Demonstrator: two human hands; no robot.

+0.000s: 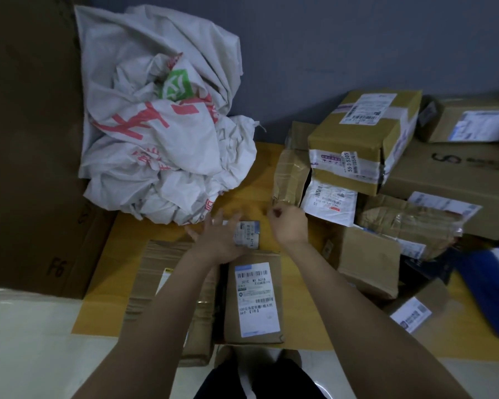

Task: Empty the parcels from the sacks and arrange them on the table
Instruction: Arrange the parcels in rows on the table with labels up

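Crumpled white sacks [162, 133] with red and green print are heaped at the back left of the yellow table [254, 174]. My left hand [218, 237] lies with spread fingers on a small labelled parcel [248, 234] at the table's middle. My right hand [288, 223], fingers loosely curled and holding nothing, hovers just right of it, beside a taped brown parcel [290, 177]. In front of my hands lie a brown box with a white label [254, 298] and a flat taped cardboard parcel [156, 272].
Several cardboard boxes [363, 139] and taped parcels are stacked on the table's right side. A large brown carton [32, 139] stands at the left. A blue object [490, 286] sits at the right edge. White floor shows in front of the table.
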